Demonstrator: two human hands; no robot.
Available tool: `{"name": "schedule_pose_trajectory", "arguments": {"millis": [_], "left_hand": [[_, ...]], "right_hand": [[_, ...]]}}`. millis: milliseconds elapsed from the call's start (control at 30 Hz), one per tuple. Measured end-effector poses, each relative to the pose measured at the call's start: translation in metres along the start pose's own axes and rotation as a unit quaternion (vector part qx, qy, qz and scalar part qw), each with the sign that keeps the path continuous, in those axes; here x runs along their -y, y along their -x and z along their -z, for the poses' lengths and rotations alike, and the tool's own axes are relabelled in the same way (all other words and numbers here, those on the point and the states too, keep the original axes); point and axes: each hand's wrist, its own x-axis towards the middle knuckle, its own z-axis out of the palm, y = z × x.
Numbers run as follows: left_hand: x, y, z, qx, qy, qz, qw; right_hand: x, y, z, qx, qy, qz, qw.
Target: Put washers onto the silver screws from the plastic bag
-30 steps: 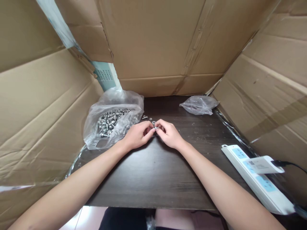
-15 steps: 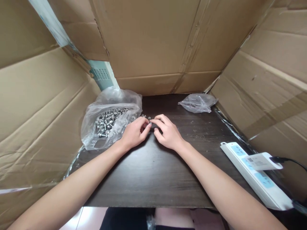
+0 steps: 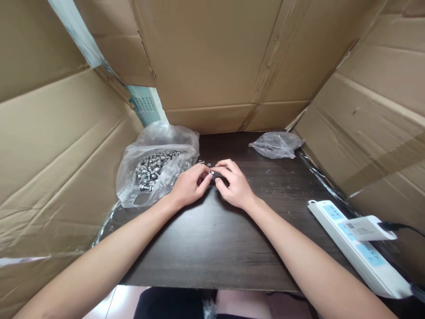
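Note:
My left hand (image 3: pixel 191 185) is closed in a pinch, thumb against forefinger, on a small shiny metal fastener (image 3: pixel 211 173); whether it is a bolt or a nut is too small to tell. Facing it, my right hand (image 3: pixel 233 182) has its fingers curved and its thumb apart from the forefinger. The right forefinger's tip reaches the fastener. Just beyond the fingertips lie a loose washer or nut (image 3: pixel 209 165) and a few other small metal bits (image 3: pixel 200 162). Left of my left hand, a clear plastic bag (image 3: pixel 128 177) gapes around a heap of metal bolts (image 3: pixel 151 170).
A second clear plastic bag (image 3: pixel 277 145) lies at the back right of the dark table (image 3: pixel 199 248). Along the right side runs a white power strip (image 3: pixel 358 252) with a white plug-in adapter (image 3: pixel 367 228) and black cable. Cardboard walls (image 3: pixel 212 57) enclose the back and both sides.
The whole view has shifted slightly. Both hands stay close together; the metal fastener shows a little more between the left thumb and the right forefinger.

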Motion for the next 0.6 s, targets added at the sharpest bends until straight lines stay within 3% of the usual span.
{"name": "schedule_pose_trajectory", "arguments": {"millis": [167, 400, 600], "left_hand": [[-0.001, 0.000, 0.000, 0.007, -0.012, 0.001, 1.000], [-0.002, 0.000, 0.000, 0.007, -0.014, -0.006, 1.000], [0.000, 0.000, 0.001, 0.007, -0.004, -0.005, 1.000]], "right_hand": [[0.001, -0.001, 0.005, -0.041, -0.002, 0.027, 0.999], [0.003, -0.001, 0.007, 0.006, -0.019, -0.023, 1.000], [0.003, 0.000, 0.010, -0.031, -0.019, -0.014, 0.999]]}}
